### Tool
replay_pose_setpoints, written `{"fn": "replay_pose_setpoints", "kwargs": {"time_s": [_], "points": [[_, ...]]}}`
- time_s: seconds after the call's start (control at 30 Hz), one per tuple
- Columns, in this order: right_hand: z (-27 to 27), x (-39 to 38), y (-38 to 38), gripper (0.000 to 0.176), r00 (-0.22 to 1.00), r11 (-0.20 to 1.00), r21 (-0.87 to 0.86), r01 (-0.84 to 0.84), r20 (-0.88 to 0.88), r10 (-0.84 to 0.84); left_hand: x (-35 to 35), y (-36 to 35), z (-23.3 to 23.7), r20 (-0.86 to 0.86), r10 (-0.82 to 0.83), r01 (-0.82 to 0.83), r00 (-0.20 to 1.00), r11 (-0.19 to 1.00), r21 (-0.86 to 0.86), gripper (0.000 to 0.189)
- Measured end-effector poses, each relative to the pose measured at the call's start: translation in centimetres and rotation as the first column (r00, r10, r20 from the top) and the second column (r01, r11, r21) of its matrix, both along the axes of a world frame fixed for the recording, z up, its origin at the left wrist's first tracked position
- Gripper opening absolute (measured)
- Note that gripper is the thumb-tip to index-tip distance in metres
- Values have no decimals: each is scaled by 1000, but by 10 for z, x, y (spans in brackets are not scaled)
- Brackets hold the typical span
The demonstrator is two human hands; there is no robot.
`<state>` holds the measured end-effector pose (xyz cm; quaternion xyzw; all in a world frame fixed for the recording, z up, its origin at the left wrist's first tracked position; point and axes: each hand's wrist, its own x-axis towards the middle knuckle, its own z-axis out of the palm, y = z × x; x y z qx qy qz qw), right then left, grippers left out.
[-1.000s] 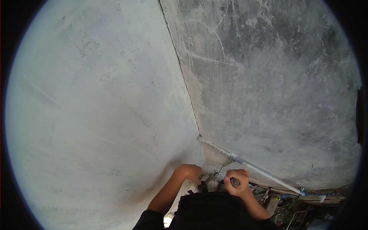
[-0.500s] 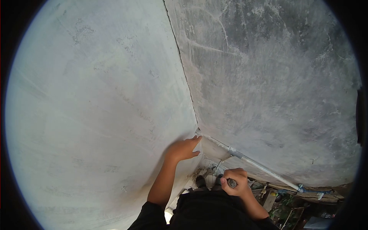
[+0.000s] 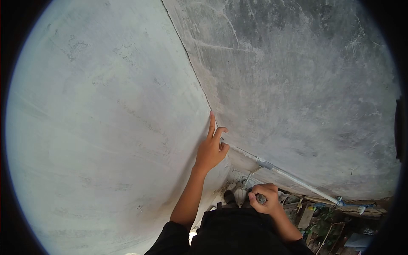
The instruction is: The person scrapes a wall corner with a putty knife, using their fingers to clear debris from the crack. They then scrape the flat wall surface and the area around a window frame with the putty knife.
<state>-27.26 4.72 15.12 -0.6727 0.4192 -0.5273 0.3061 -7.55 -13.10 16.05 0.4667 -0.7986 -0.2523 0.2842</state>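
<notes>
My left hand (image 3: 211, 148) is raised against the pale plastered wall (image 3: 106, 119), its index finger stretched up along the corner seam (image 3: 191, 68) and the other fingers curled; it holds nothing. Lower down, my right hand (image 3: 264, 199) is closed around a dark tool handle (image 3: 260, 198); the rest of the tool is hidden by the hand. A thin grey pipe (image 3: 293, 178) runs along the base of the darker wall (image 3: 297, 85), just right of my left hand.
Two concrete walls meet in a corner straight ahead. The pipe ends at a blue fitting (image 3: 340, 200) at lower right. Clutter and greenery (image 3: 323, 225) lie below the pipe. My dark clothing (image 3: 238, 233) fills the bottom centre.
My left hand has risen from low near the pipe's foot, up the pale wall to the corner seam, index finger now extended. My right hand has stayed gripping the handle.
</notes>
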Motion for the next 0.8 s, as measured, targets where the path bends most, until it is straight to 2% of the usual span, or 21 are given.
{"fn": "replay_pose_setpoints", "kwargs": {"time_s": [0.07,0.1,0.17,0.2,0.23,0.3,0.37,0.43,0.53,0.63,0.8], "points": [[0,1,3,19,1000,1000,6,17,6,-17,8,13,-37,-68,-18,38,998,948,315,41],[2,-1,5,19,1000,1000,10,23,13,-23,10,16,-43,-25,-2,7,1000,974,227,38],[3,-2,4,19,999,999,13,41,25,-41,7,24,-26,44,40,-42,998,999,30,33],[2,-2,5,20,998,999,19,48,32,-48,0,23,-10,-76,129,-134,989,989,-60,25],[0,-1,5,20,998,998,25,54,40,-55,-3,18,5,-95,140,-160,986,950,-267,25],[-6,-1,5,19,999,999,25,37,14,-38,-2,2,35,-130,150,-199,980,746,-636,27],[-8,0,5,19,1000,1000,14,13,11,-13,-1,-14,78,-12,203,-95,979,404,-910,29],[-6,1,2,19,999,1000,3,-27,28,27,-4,-26,112,59,299,-40,953,316,-948,28],[-9,2,-3,19,997,997,-36,-64,50,66,-5,-37,132,253,481,58,839,384,-922,26],[-15,6,-6,19,989,994,-85,-65,129,75,4,-46,110,314,565,131,763,341,-931,28],[-19,-2,1,18,984,987,-138,-78,151,99,-4,-42,113,266,592,69,761,334,-940,23]]}}
